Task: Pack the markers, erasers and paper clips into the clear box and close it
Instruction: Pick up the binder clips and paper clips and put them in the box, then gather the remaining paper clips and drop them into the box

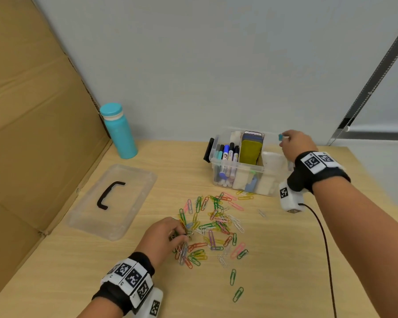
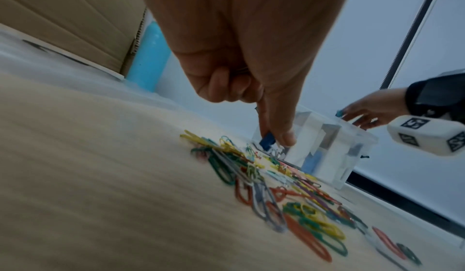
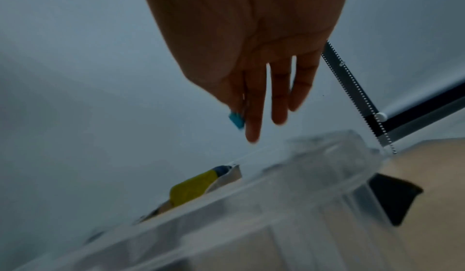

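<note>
At the far left we see a cardboard wall [image 1: 32,134], then a teal bottle [image 1: 120,131] standing at the table's [image 1: 78,260] back edge, and before it the clear lid [image 1: 112,200] lying flat with its black handle up.

Next comes our left hand [image 1: 162,235], set down at the left edge of the scattered paper clips [image 1: 214,228]. From the head view its fingers look bunched over the pile; only the left wrist view shows the outer fingers curled into the palm, with the thumb and a straight finger pinching among the clips [image 2: 276,191]. Whether they have hold of a clip we cannot tell.

Further right stands the clear box [image 1: 246,171], open, with markers [image 1: 228,157] upright in its left compartment and erasers [image 1: 252,150] in the middle.

Over its far right corner our right hand [image 1: 294,142] pinches a small blue piece [image 1: 280,137]; the right wrist view shows the other fingers [image 3: 279,96] hanging straight above the box rim [image 3: 327,156].
</note>
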Action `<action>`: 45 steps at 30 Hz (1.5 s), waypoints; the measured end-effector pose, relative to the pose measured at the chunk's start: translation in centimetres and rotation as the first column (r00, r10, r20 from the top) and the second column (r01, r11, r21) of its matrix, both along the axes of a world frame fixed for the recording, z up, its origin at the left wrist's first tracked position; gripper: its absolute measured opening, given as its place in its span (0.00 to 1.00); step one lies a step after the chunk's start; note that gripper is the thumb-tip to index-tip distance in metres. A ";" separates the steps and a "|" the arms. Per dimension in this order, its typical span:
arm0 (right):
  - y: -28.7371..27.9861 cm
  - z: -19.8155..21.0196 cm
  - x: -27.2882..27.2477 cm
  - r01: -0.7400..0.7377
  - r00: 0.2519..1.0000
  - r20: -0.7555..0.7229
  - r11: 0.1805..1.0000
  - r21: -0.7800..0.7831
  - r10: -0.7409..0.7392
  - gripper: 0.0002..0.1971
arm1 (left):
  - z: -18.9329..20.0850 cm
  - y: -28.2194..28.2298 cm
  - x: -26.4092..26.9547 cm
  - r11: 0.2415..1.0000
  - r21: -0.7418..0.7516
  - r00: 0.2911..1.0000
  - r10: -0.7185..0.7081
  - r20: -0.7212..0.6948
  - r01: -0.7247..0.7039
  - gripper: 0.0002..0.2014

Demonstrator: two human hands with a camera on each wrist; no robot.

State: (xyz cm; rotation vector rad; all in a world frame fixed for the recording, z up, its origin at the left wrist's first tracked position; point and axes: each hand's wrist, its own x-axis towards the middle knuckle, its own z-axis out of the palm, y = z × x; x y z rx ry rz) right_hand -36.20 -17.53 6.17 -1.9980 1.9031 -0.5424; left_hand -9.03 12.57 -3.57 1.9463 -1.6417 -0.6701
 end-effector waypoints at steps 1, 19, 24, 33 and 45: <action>-0.5 -0.1 0.0 -0.029 0.996 -0.081 0.994 0.102 0.038 0.21 | 0.2 0.0 0.0 1.000 -0.017 1.000 0.009 0.007 -0.009 0.05; 10.0 -8.9 -2.4 -0.171 0.985 -0.054 0.945 -0.278 0.162 0.31 | 14.0 -27.2 -18.4 0.951 0.035 0.803 -0.278 0.527 0.307 0.13; 10.1 -8.6 -2.7 -0.199 0.977 -0.125 0.950 -0.241 0.173 0.34 | 13.2 -32.3 -18.5 0.931 0.265 0.768 -0.359 0.530 0.252 0.15; 10.5 -7.6 -3.2 -0.220 0.969 -0.157 0.958 -0.183 0.193 0.38 | 16.1 -24.1 -12.8 0.955 -0.095 0.936 -0.250 0.248 0.281 0.14; 22.1 -7.0 0.1 -0.738 0.591 -0.052 0.566 0.367 0.805 0.30 | 2.2 -2.9 1.4 0.984 0.179 0.976 -0.040 0.216 0.000 0.18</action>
